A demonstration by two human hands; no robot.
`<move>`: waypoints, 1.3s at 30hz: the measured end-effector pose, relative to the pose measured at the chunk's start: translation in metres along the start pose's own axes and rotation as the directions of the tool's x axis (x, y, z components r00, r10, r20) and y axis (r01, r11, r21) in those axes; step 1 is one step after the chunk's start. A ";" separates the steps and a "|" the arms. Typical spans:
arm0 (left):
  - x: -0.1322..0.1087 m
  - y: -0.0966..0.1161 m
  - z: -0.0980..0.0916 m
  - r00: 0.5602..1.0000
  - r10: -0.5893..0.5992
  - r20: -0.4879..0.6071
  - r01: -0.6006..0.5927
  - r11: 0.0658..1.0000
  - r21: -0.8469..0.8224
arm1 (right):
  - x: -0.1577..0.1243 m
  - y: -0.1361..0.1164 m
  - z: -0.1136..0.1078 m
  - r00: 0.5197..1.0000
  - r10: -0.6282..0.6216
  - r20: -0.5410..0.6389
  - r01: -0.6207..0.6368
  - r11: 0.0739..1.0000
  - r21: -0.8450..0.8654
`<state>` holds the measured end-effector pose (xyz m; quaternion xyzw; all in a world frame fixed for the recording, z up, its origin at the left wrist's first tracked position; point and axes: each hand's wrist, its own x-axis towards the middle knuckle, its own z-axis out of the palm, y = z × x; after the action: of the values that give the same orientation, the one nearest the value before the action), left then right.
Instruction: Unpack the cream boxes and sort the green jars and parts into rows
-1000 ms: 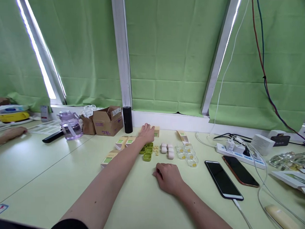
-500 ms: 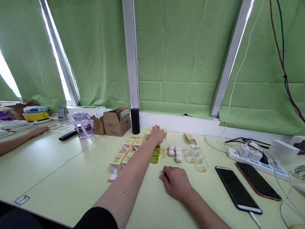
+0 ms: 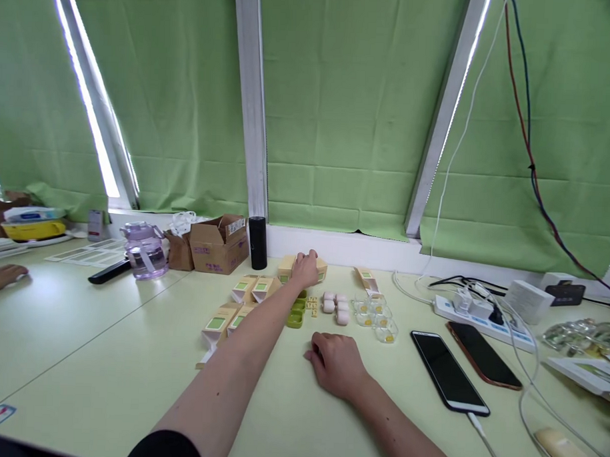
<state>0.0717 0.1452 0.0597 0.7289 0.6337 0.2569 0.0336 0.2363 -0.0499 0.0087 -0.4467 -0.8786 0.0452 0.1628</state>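
My left hand (image 3: 305,268) reaches to the back of the table, its fingers bent and closed on a small tan box (image 3: 321,269). Another tan box (image 3: 285,266) stands right beside it. My right hand (image 3: 337,364) rests on the tabletop, loosely curled, and I see nothing in it. Between the hands lie green trays (image 3: 295,315), small yellow tiles (image 3: 311,305), pale pink rounded cases (image 3: 341,312) and clear cups with yellow bits (image 3: 382,322). Tan cartons with green labels (image 3: 222,317) stand left of my forearm, partly hidden by it.
A black cylinder (image 3: 257,243), an open cardboard box (image 3: 218,245) and a purple jug (image 3: 145,253) stand at the back left. Two phones (image 3: 450,373) and a power strip (image 3: 486,323) with cables lie right. Another person's hand (image 3: 6,278) rests far left.
The view has swung slightly right. My left hand's fingers have bent and closed on a tan box at the back. My right hand stays in place on the table.
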 end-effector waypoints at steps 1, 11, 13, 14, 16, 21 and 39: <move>-0.002 0.002 -0.004 1.000 -0.003 -0.015 0.002 0.999 -0.043 | 0.000 0.001 0.000 1.000 -0.004 -0.012 0.004 1.000 0.003; -0.087 0.022 -0.066 0.977 0.207 -0.053 -0.212 0.897 -0.387 | -0.002 0.031 -0.015 0.904 0.108 -0.414 -0.015 0.975 0.221; -0.118 0.024 -0.073 0.971 0.240 -0.005 -0.220 0.882 -0.417 | -0.002 0.038 -0.025 0.857 0.174 -0.486 -0.040 0.961 0.273; -0.132 0.025 -0.074 0.974 0.224 0.023 -0.194 0.888 -0.417 | -0.003 0.041 -0.029 0.843 0.199 -0.500 -0.051 0.955 0.293; -0.159 0.026 -0.073 0.970 0.217 0.106 -0.155 0.895 -0.419 | -0.003 0.046 -0.035 0.837 0.234 -0.495 -0.083 0.948 0.307; -0.195 0.029 -0.061 0.943 0.286 0.171 -0.189 0.881 -0.434 | -0.009 0.055 -0.026 0.868 0.240 -0.435 -0.128 0.954 0.271; -0.198 0.004 -0.028 0.973 0.221 -0.073 -0.232 0.947 -0.221 | -0.026 0.048 -0.011 0.945 -0.035 -0.325 0.121 0.962 0.246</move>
<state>0.0511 -0.0493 0.0198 0.7819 0.5127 0.3472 0.0725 0.2909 -0.0430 0.0018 -0.3872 -0.8441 0.0823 0.3617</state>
